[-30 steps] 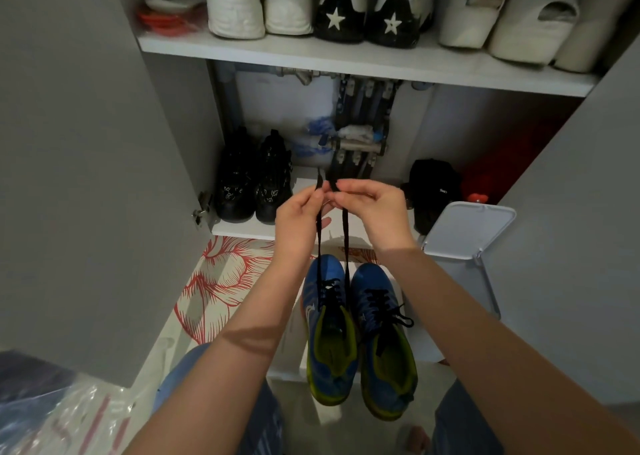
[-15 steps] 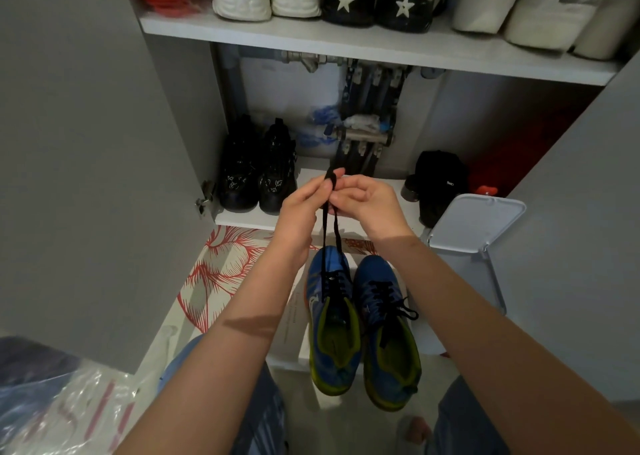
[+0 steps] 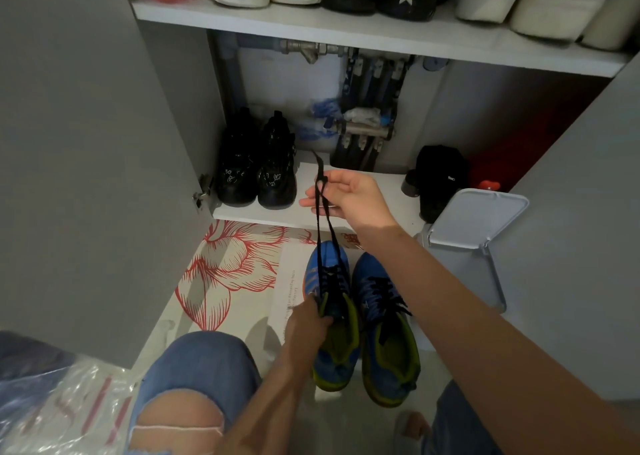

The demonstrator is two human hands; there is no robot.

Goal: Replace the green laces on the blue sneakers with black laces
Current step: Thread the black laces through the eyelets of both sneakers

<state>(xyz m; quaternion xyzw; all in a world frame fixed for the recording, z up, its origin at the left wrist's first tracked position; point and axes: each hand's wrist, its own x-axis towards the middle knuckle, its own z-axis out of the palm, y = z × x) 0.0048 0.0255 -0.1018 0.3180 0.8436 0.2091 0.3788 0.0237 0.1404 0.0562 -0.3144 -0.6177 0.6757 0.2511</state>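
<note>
A flat grey cabinet door (image 3: pixel 86 142) closes off the left side, with a crinkled clear plastic bag (image 3: pixel 52 402) low at its foot. Just inside its edge, a pair of glossy black shoes (image 3: pixel 256 174) stands on the white lower shelf (image 3: pixel 346 217), and a smooth mat (image 3: pixel 235 267) printed with red flowers leaves open floor in front. The left hand (image 3: pixel 306 326) has its fingers curled round the yellow-green collar of the left blue sneaker (image 3: pixel 341 257), which stands on the floor touching the right blue sneaker (image 3: pixel 367 274), already laced in black. Two thin strands of the black lace (image 3: pixel 319 167) rise taut from the left sneaker's eyelets to the right hand (image 3: pixel 349 194), raised well above, whose fingers pinch them together. Further right, a white rounded bin lid (image 3: pixel 478 219) stands tilted open close beside the sneakers
</note>
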